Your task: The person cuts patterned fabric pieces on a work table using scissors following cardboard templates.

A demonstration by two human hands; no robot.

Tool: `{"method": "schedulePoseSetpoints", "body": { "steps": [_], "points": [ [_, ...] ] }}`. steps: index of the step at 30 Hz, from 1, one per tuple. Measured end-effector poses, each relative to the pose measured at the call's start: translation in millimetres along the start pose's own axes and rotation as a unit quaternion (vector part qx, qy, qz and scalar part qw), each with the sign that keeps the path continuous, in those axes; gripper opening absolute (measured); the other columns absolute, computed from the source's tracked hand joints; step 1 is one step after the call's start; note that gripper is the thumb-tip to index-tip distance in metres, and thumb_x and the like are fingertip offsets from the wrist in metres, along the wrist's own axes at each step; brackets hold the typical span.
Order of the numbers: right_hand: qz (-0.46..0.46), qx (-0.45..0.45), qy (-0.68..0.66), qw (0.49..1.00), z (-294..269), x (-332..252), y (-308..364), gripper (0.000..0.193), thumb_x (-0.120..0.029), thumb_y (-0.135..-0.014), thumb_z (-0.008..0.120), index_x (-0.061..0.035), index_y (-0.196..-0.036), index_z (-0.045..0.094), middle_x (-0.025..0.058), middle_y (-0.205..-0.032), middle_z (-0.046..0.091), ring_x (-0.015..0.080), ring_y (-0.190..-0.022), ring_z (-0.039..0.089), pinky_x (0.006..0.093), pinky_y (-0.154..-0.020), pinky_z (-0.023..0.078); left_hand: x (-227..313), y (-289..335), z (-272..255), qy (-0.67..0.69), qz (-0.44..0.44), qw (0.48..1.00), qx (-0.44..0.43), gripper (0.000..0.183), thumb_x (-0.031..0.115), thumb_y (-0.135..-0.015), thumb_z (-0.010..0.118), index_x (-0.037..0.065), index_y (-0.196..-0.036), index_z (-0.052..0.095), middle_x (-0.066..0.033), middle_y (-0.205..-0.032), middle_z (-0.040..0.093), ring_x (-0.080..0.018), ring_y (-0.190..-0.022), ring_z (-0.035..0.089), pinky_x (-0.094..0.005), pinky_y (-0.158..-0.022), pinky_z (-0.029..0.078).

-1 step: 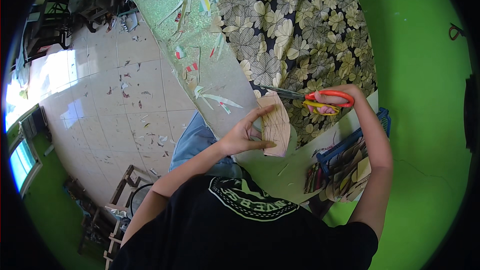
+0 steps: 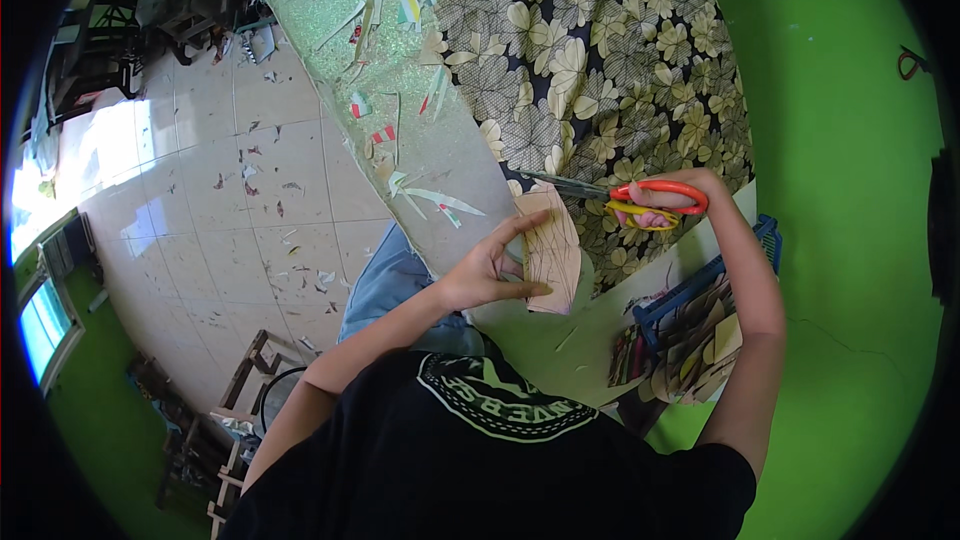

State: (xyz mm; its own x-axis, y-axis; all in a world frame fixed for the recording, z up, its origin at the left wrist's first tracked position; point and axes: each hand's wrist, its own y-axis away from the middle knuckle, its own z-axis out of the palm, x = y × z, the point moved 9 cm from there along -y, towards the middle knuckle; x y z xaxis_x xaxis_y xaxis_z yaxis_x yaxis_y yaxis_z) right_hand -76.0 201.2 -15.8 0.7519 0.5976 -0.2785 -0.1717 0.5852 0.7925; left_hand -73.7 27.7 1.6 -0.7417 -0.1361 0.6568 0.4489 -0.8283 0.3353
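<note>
1. The tan pattern piece (image 2: 553,258), marked with dark lines, is over the fabric's lower-left edge, above the desk (image 2: 462,162). The left grip (image 2: 488,270) holds it, thumb and a fingertip spread on its face.
2. It looks light, thin and probably card-like: stiff enough to keep its outline, yet liable to crease. Holding it broadly by its left side suits it.
3. The right grip (image 2: 655,199) is wrapped around the orange and yellow handles of the scissors (image 2: 598,191), blades pointing left; these are likely heavier, and safest held there.
4. The floral fabric (image 2: 625,90) seems soft and rumples easily; flat fingers should steady it best.
</note>
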Motion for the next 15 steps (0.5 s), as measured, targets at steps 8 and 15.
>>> {"method": "schedulePoseSetpoints", "body": {
  "steps": [8, 15],
  "points": [
    [0.007, -0.015, -0.003, 1.0, 1, -6, 6, 0.069, -0.067, -0.073, 0.036, -0.0014, -0.094, 0.044, -0.0055, -0.058, 0.035, 0.0021, -0.048, 0.033, 0.0165, -0.041, 0.03, -2, -1, 2, 0.058, -0.004, 0.998, -0.02, 0.08, -0.013, -0.067, 0.061, 0.004, -0.132, 0.018, -0.0086, -0.136, 0.02, -0.0096, -0.078, 0.057, -0.019, -0.064, 0.049],
    [0.05, -0.021, 0.018, 0.998, -9, -11, 15, 0.07, -0.068, -0.071, 0.039, -0.0018, -0.093, 0.045, -0.006, -0.057, 0.034, 0.0022, -0.047, 0.033, 0.0167, -0.041, 0.029, -2, -1, 4, 0.044, -0.021, 0.998, -0.038, 0.079, -0.014, -0.068, 0.059, 0.003, -0.132, 0.017, -0.0096, -0.137, 0.016, -0.0102, -0.076, 0.057, -0.0202, -0.064, 0.049]
  ]
}}
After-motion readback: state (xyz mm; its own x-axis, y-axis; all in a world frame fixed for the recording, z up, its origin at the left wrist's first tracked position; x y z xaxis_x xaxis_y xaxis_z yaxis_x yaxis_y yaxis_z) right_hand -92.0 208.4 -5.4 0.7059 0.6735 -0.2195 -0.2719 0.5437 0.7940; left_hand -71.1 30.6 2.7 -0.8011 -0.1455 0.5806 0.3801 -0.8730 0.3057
